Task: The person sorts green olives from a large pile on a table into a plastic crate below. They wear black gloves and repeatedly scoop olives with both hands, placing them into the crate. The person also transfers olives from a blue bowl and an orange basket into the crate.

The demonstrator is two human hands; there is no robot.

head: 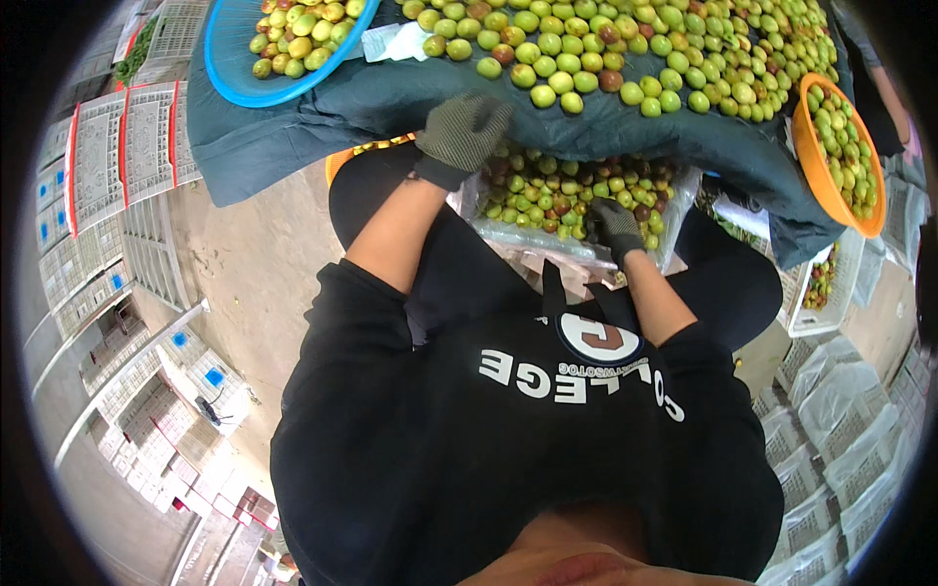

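My left hand (467,135), in a grey-green knit glove, is at the front edge of a table covered with dark green cloth (352,102). Its fingers curl away from me, so whether they hold anything is hidden. Loose green and reddish-brown jujubes (560,62) lie spread over the cloth beyond it. Lower down, my right hand (617,223), gloved too, reaches into a plastic-lined crate (542,238) between my knees. It touches the jujubes (546,194) inside; its fingertips are partly hidden among them.
A blue basket (220,66) of jujubes stands at the table's left, beside white paper (394,42). An orange basket (804,157) of jujubes tilts at the right edge. White crates (828,308) and bagged stacks (843,410) are at right; grey crates (132,146) stand left. Another person's arm (890,102) shows far right.
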